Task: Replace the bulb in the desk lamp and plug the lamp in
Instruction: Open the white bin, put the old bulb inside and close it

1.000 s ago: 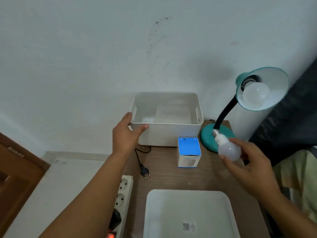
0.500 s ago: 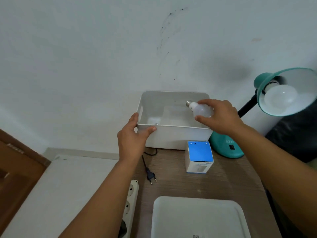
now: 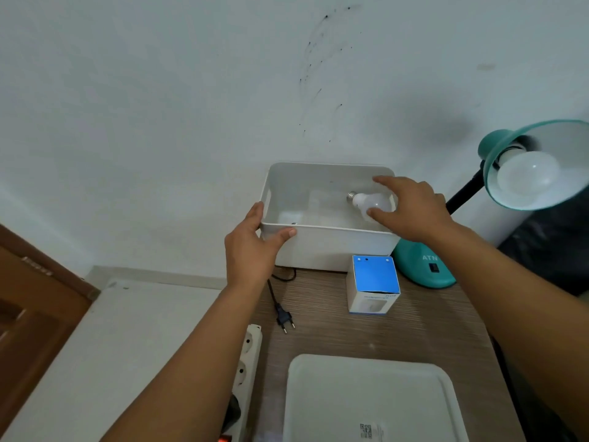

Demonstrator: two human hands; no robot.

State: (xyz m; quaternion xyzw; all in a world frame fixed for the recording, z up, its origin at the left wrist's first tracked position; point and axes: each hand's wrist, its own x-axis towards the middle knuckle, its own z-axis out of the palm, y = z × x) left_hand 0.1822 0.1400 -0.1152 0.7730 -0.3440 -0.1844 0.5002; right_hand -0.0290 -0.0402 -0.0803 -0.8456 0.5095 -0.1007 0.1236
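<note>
The teal desk lamp (image 3: 422, 271) stands at the right with a white bulb (image 3: 529, 177) screwed into its shade. A second white bulb (image 3: 369, 202) lies low inside the white bin (image 3: 318, 250), metal base pointing left. Over the bin my right hand (image 3: 414, 208) has its fingers spread, the thumb still touching this bulb and the index finger stretched toward the far rim. My left hand (image 3: 251, 250) grips the bin's front left corner. The lamp's black plug (image 3: 284, 318) lies loose on the wooden desk, near a white power strip (image 3: 248, 355).
A blue-topped bulb box (image 3: 376, 279) stands in front of the bin. A white tray-like lid (image 3: 366, 397) lies at the near edge of the desk. A brown wooden door (image 3: 32, 298) is at the left, and the wall rises right behind the bin.
My right hand carried the loose bulb from beside the lamp base into the bin, lowered it and spread its fingers. My left hand stayed on the bin's corner.
</note>
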